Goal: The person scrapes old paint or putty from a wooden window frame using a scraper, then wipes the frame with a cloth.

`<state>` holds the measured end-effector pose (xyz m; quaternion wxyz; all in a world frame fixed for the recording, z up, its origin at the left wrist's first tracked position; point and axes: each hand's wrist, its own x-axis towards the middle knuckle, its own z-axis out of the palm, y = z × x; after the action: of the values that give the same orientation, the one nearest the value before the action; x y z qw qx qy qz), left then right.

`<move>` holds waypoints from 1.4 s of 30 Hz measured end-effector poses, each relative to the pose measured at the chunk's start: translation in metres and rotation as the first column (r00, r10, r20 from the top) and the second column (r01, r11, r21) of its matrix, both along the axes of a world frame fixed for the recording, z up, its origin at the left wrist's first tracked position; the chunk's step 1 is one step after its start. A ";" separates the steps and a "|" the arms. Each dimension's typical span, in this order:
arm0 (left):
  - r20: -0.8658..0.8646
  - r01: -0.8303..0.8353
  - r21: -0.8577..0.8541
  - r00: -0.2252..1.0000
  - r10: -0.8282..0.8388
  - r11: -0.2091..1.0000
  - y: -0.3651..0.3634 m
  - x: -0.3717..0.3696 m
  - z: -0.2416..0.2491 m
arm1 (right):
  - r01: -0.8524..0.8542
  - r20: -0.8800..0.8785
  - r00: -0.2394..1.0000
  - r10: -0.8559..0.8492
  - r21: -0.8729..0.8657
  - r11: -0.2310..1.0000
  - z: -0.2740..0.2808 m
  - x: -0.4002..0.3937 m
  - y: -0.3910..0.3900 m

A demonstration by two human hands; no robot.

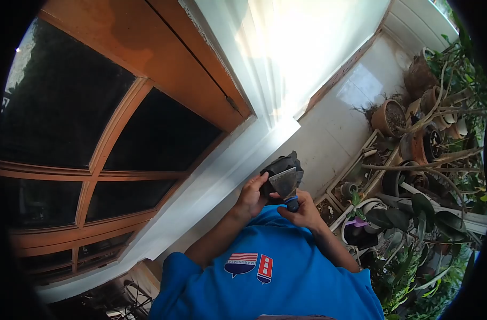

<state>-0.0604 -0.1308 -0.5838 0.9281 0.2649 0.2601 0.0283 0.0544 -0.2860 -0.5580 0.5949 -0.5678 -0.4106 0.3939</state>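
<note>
Close in front of my chest, a scraper [284,182] with a broad, stained metal blade points away from me. My right hand [303,211] is wrapped round its dark handle, which has a blue band. My left hand [251,194] grips the left side of a black, rumpled-looking object [286,163], its thumb along the near edge. The scraper blade overlaps this dark object in the view. I cannot tell what kind of thing the dark object is.
An orange-brown wooden window frame [91,175] with dark panes fills the left, beside a white wall edge [222,173]. On the right stand several plant pots, among them a terracotta pot [388,118], with branches and leaves [422,213]. Pale floor tiles [328,133] lie between.
</note>
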 end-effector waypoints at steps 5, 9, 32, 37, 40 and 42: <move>0.012 -0.320 -0.058 0.947 0.321 0.946 0.022 0.011 0.001 | 0.159 -0.026 0.987 -0.160 -0.045 0.986 0.000 -0.003 -0.007; -0.083 -0.646 0.056 0.757 0.649 0.761 0.096 0.028 0.009 | 0.302 -0.171 0.934 -0.314 -0.093 0.949 -0.004 -0.001 -0.010; 0.151 -0.779 0.077 0.626 0.765 0.623 0.132 0.063 -0.042 | 0.392 -0.159 0.865 -0.475 -0.376 0.840 -0.004 -0.012 0.012; 0.398 -0.852 0.367 0.506 0.765 0.372 0.120 0.066 0.068 | 0.366 -0.132 0.896 -0.425 -0.324 0.872 -0.004 0.019 0.021; 0.578 -0.833 0.550 0.426 0.696 0.053 0.130 0.065 0.104 | 0.337 -0.165 0.904 -0.395 -0.292 0.895 0.000 0.044 0.025; 0.643 -0.843 0.533 0.460 0.613 0.074 0.130 0.071 0.130 | 0.309 -0.165 0.916 -0.367 -0.293 0.905 0.005 0.058 0.024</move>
<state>0.0108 -0.0005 -0.4534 0.5675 0.4806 0.1914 0.6406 0.1126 -0.2620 -0.5527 0.6154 -0.6577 -0.1828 0.3941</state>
